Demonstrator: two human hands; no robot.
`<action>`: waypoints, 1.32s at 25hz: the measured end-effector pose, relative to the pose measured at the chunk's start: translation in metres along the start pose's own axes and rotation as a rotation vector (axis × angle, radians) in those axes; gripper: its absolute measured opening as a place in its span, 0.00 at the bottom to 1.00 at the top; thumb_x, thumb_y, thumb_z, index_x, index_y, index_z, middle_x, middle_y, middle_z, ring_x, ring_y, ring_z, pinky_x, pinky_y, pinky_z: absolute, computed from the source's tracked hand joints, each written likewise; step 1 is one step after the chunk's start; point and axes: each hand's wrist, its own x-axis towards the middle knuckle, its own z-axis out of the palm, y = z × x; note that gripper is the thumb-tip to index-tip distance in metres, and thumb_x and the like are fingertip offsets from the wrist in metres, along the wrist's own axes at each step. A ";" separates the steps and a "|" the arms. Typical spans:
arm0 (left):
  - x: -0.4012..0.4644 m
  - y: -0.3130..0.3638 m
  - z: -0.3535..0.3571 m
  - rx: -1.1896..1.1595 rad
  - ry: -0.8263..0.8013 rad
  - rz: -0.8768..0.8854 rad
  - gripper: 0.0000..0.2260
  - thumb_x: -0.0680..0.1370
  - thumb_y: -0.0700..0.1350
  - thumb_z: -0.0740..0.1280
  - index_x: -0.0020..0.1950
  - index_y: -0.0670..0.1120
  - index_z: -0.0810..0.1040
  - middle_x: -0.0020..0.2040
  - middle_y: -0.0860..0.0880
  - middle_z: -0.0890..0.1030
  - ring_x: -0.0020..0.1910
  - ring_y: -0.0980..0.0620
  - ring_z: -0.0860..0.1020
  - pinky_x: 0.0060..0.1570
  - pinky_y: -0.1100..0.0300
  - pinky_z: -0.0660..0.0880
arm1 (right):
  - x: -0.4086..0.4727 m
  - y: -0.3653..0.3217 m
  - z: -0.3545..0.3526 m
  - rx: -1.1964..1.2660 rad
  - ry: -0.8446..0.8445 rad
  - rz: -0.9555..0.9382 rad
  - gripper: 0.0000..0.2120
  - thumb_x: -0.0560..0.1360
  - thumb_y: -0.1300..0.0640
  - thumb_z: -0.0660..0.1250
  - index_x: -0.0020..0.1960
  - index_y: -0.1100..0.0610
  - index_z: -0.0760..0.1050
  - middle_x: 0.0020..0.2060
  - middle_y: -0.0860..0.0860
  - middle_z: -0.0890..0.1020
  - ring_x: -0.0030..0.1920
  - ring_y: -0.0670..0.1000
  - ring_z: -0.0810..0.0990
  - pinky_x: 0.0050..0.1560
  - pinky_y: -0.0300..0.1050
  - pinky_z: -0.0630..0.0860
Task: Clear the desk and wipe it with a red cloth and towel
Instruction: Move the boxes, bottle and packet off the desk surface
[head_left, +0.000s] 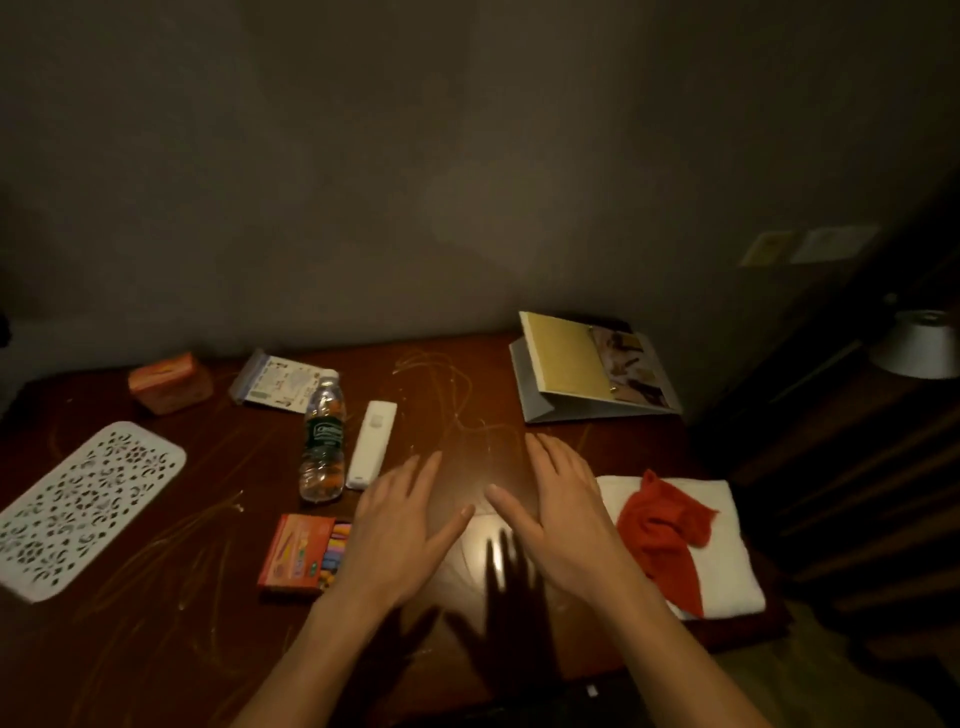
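Hovering flat over the surface (156, 571), left hand (400, 540) and right hand (556, 514) show slack, empty grips; beside the right hand, the red cloth (665, 535) lies on the towel (732, 551), likely staged for wiping.

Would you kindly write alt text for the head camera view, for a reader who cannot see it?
Two open hands, left hand and right hand, hover over a dark wooden desk. A red cloth lies on a folded white towel to the right; a water bottle, white remote, crayon box and perforated white tray sit to the left.
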 end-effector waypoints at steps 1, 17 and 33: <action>-0.001 -0.004 0.000 0.001 -0.007 -0.035 0.40 0.73 0.74 0.43 0.80 0.55 0.49 0.80 0.51 0.56 0.77 0.51 0.54 0.74 0.53 0.52 | 0.009 -0.001 0.004 0.019 -0.022 -0.026 0.42 0.75 0.27 0.48 0.80 0.50 0.47 0.79 0.48 0.51 0.78 0.49 0.47 0.77 0.55 0.51; -0.100 -0.032 -0.014 -0.222 0.280 -0.599 0.35 0.76 0.68 0.54 0.79 0.53 0.55 0.76 0.52 0.65 0.73 0.52 0.64 0.70 0.51 0.63 | 0.068 0.011 0.014 0.241 -0.184 -0.217 0.40 0.74 0.29 0.56 0.79 0.49 0.54 0.78 0.49 0.58 0.77 0.50 0.56 0.75 0.55 0.59; 0.129 0.104 0.047 -0.373 0.022 -0.147 0.33 0.79 0.65 0.57 0.80 0.54 0.53 0.78 0.52 0.60 0.75 0.53 0.61 0.70 0.54 0.62 | 0.104 0.148 -0.032 0.657 0.177 0.453 0.44 0.67 0.28 0.65 0.75 0.51 0.63 0.68 0.51 0.74 0.66 0.52 0.73 0.67 0.55 0.72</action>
